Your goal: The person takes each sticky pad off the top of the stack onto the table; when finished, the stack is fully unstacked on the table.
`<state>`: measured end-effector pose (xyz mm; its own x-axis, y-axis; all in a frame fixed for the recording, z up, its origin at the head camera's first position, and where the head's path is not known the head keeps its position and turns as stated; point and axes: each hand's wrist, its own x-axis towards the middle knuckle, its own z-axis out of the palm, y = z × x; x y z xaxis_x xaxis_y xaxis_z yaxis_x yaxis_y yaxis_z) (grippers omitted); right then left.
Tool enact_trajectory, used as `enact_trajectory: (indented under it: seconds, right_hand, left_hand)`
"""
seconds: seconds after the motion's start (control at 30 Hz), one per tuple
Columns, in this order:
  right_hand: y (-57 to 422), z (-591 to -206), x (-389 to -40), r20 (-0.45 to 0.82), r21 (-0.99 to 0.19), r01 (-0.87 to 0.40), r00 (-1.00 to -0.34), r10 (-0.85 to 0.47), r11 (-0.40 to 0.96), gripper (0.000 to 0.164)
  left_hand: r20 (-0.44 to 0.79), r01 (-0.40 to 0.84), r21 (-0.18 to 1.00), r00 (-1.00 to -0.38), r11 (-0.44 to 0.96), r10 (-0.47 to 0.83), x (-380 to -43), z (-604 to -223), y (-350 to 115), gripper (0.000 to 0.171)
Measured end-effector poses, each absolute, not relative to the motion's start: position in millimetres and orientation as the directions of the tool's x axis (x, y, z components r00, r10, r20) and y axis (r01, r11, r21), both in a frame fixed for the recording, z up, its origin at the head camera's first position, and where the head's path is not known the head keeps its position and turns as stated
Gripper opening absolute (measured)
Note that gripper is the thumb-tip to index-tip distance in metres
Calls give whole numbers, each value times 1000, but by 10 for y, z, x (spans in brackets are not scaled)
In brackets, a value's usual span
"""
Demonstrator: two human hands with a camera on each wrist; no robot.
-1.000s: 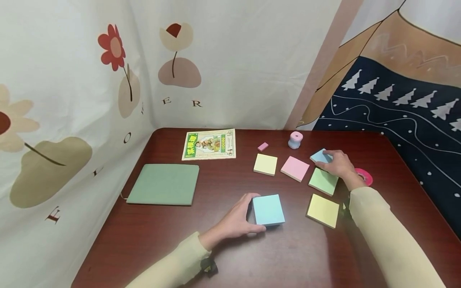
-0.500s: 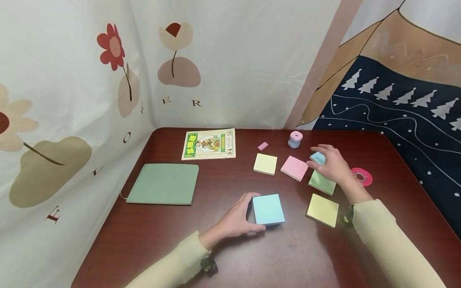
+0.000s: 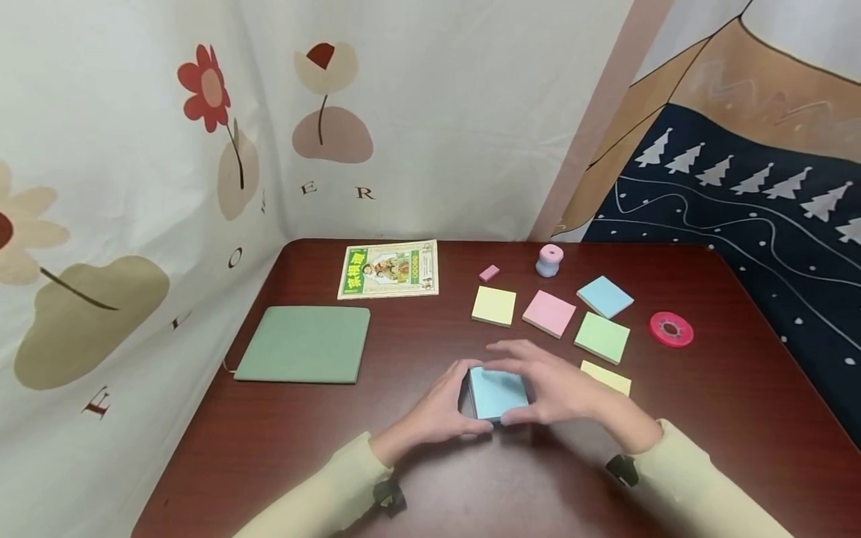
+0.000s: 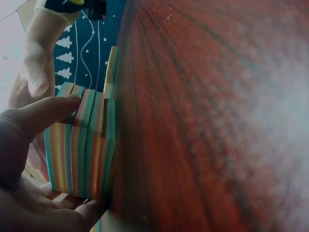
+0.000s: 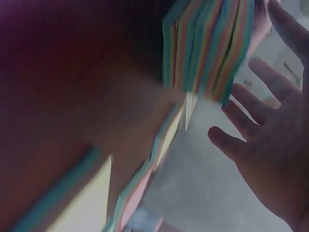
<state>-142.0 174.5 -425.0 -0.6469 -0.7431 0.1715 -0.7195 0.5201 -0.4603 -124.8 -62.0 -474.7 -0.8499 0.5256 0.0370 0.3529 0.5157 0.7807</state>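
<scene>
A: What is sitting on the tabletop (image 3: 282, 448), starting with the biggest things?

B: A green notebook (image 3: 304, 344) is lying at the left, and a picture booklet (image 3: 389, 269) is resting beyond it near the back edge. Flat sticky pads are spreading across the right half: a yellow pad (image 3: 494, 305), a pink pad (image 3: 549, 313), a blue pad (image 3: 605, 296), a green pad (image 3: 602, 337), and a second yellow pad (image 3: 608, 376) partly hidden behind the right wrist. A red tape roll (image 3: 670, 329) is lying well to the right, with a small pink-topped holder (image 3: 550, 261) and a tiny pink eraser (image 3: 489, 273) sitting near the back.

A: And where is the thick note block?

B: The thick note block (image 3: 496, 392) is standing on the tabletop in the front middle, between both hands; its top is showing blue and its sides are showing rainbow stripes.

A: How is each grip looking?

B: The left hand (image 3: 437, 411) is gripping the block, its thumb and fingers curling round the left side. The right hand (image 3: 548, 385) is hovering at the block's right side with fingers spread and straight, holding nothing; whether it is touching the block, I cannot tell.
</scene>
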Motion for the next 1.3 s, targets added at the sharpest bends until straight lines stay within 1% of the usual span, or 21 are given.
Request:
enact_trajectory:
  seconds: [0.07, 0.17, 0.63, 0.8, 0.93, 1.07, 1.13, 1.3]
  right_hand:
    - [1676, -4287, -1361, 155, -453, -729, -631, -760, 513, 70]
    - [1622, -4328, -1320, 135, -446, -730, -627, -767, 518, 68]
    - [1678, -4290, -1337, 85, -420, -687, -681, -727, 594, 61]
    - [1842, -4204, -1405, 77, -466, -640, -717, -693, 611, 56]
    - [2059, -4149, -1545, 82, -526, -564, -779, -622, 636, 57]
    - [2216, -4217, -1663, 94, -513, -512, -832, -547, 690, 57]
    - [2239, -4288, -1691, 90, -487, -510, -836, -540, 708, 56]
    - [2201, -4457, -1708, 42, -435, -529, -820, -570, 729, 54]
  left_hand:
    - [26, 343, 781, -853, 522, 522, -1242, -4746, -622, 87]
    - [15, 330, 782, -858, 529, 513, -1238, -4744, -621, 86]
    - [1, 325, 776, -858, 541, 514, -1237, -4721, -600, 87]
    - [1, 323, 771, -862, 548, 506, -1237, -4720, -597, 87]
    - [13, 329, 768, -865, 549, 501, -1236, -4725, -595, 86]
    - [12, 329, 766, -867, 553, 499, -1234, -4732, -597, 85]
    - [12, 329, 766, -866, 552, 500, -1233, -4735, -598, 85]
    - [13, 329, 768, -866, 550, 500, -1233, -4735, -598, 85]
